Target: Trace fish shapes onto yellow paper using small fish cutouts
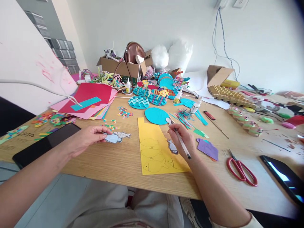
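Note:
My left hand (89, 137) pinches a pale blue paper fish cutout (112, 138) above the wood, left of the yellow sheet. A grey striped fish cutout (123, 135) lies just beyond it. My right hand (182, 139) is closed round a pen (182, 144), its dark end pointing back toward me. Under that hand, a second fish cutout (172, 147) rests on the yellow paper (154, 126), partly covered by the fingers. Several pencilled fish outlines show on the yellow paper. A small pale cutout piece (168, 121) shows by my right fingertips.
Red-handled scissors (241, 169) and a phone (282, 177) lie at the right. A blue oval (156, 116), glue bottles (196, 106) and paper strips sit behind the yellow sheet. A black tablet (47, 142) and coloured paper (92, 95) are at the left.

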The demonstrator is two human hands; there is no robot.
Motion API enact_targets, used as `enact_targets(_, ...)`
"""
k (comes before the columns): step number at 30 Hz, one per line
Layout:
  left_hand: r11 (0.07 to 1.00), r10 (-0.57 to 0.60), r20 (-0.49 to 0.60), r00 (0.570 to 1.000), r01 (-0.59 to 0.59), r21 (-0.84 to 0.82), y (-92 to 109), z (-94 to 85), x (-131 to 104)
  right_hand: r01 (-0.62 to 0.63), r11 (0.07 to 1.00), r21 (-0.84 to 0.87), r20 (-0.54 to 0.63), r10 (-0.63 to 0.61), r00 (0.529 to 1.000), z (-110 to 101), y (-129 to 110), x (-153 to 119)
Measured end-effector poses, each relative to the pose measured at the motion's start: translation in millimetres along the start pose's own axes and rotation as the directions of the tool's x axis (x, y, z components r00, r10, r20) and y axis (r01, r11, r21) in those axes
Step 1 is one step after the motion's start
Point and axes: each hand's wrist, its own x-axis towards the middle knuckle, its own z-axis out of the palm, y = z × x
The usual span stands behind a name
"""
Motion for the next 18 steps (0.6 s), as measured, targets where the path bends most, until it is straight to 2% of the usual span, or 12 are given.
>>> enact_targets(3,0.999,0.0,0.013,1.0,-0.001,0.055,-6.7,3.9,-4.2,-0.024,1.0,0.016,0.011,0.024,1.0,-2.3,1.6,-0.9)
enact_targets(7,0.992,0.069,0.056,0.996,-0.075,0.098,-13.7,7.5,-3.7,-0.02,0.999,0.038,0.047,0.018,0.999,-6.9,-3.5,-1.7)
enact_targets(10,0.941,0.155,0.12,0.981,-0.184,0.285,-24.0,6.7,1.9,-0.002,0.998,0.068,0.104,-0.005,0.995,-14.7,-13.5,-3.6)
enact_targets(12,0.804,0.29,0.184,0.939,-0.344,0.485,-31.6,4.0,5.1,-0.017,0.993,0.119,0.159,-0.002,0.987,-21.4,-21.8,-6.1)
enact_targets(14,0.591,0.46,0.245,0.853,-0.5,0.633,-35.4,1.9,5.6,-0.078,0.976,0.203,0.217,0.033,0.976,-26.7,-30.2,-9.5)
enact_targets(16,0.424,0.553,0.291,0.781,-0.564,0.709,-32.1,3.9,3.1,-0.168,0.937,0.305,0.269,0.085,0.959,-28.3,-37.8,-12.9)
enact_targets(18,0.335,0.582,0.369,0.725,-0.627,0.704,-21.7,12.5,0.4,-0.264,0.88,0.396,0.309,0.143,0.94,-24.6,-43.8,-15.6)
